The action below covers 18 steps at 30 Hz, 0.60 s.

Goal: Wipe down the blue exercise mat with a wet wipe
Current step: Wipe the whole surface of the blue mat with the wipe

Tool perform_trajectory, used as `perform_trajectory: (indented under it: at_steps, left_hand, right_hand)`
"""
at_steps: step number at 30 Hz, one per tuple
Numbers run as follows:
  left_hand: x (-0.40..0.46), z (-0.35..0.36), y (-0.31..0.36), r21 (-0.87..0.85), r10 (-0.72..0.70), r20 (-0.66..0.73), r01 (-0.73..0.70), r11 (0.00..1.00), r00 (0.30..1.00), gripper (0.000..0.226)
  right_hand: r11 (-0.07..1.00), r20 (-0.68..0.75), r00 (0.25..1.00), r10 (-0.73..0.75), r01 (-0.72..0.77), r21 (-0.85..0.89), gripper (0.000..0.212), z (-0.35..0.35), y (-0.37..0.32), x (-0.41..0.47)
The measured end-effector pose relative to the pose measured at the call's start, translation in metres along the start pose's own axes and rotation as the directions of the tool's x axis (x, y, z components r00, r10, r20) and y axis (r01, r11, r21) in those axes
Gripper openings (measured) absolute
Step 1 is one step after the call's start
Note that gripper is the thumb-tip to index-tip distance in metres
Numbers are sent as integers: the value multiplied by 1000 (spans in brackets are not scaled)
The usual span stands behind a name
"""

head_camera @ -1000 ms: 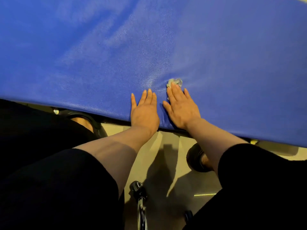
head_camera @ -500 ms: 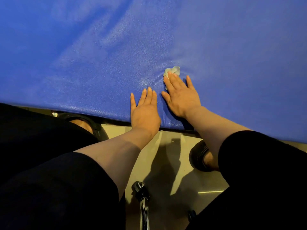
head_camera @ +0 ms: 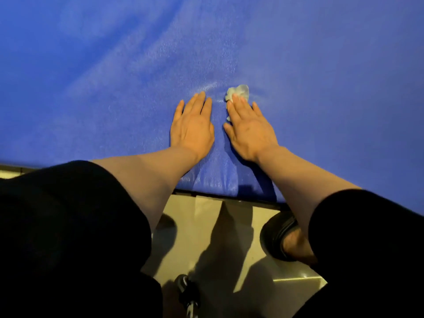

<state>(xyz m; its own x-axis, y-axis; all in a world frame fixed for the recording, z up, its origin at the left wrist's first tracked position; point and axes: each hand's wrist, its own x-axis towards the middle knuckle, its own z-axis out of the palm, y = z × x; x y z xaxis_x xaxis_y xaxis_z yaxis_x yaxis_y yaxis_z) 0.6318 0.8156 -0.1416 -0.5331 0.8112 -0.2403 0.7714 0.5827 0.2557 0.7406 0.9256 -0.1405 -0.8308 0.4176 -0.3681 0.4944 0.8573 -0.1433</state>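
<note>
Nearest the camera, black sleeves [head_camera: 68,226] cover both upper arms, and between them the pale floor [head_camera: 202,226] shows, crossed by dark shadows. A foot in a black sandal [head_camera: 282,237] stands on that floor at the right, just below the near edge of the mat, and a small dark wheel with a metal stem [head_camera: 187,292] sits at the bottom of the view. Both bare forearms reach forward over the near edge of the blue exercise mat [head_camera: 114,76], which fills the whole upper part of the view. The left hand [head_camera: 192,127] lies palm down on the mat a little way in from the near edge, its fingers straight and held together, gripping nothing. The right hand [head_camera: 250,129] lies just beside it, apart by a narrow strip of blue, also palm down with fingers straight and slightly spread. The wet wipe [head_camera: 238,92], a crumpled pale wad, is pressed against the mat under the right hand's fingertips [head_camera: 236,99]; most of it shows beyond them, and a small scrap of it shows by the index finger's left side. The wipe is just right of the left hand's fingertips and slightly farther in. A faint shiny arc marks the mat surface [head_camera: 206,87] just beyond the left fingertips, next to the wipe. Farther in, the mat runs on to the top of the view with soft lighter streaks across it.
</note>
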Motion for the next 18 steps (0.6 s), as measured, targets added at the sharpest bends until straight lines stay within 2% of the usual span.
perform_trajectory:
  at_steps: [3, 7, 9, 15, 18]
  left_hand:
    - [22, -1, -6, 46, 23, -2, -23, 999, 1000, 55]
    - [41, 1, -5, 97, 55, -5, -55, 994, 998, 56]
    - [43, 7, -6, 109, 57, -18, -55, 993, 998, 56]
    - [45, 24, -14, 173, 73, -132, -50, 984, 989, 57]
    - [47, 29, -15, 186, 79, -142, -52, 981, 987, 58]
  right_hand:
    - [999, 4, 999, 33, -33, 22, 57, -4, 1, 16]
    - [999, -74, 997, 1, 2, 48, 55, 11, -13, -22]
    - [1000, -38, 999, 15, -14, 15, 59, 16, -11, -22]
    - [988, -58, 987, 153, -154, -15, 60, -15, 14, 64]
    - [979, -67, 977, 204, -203, 24, 60, -26, 20, 94]
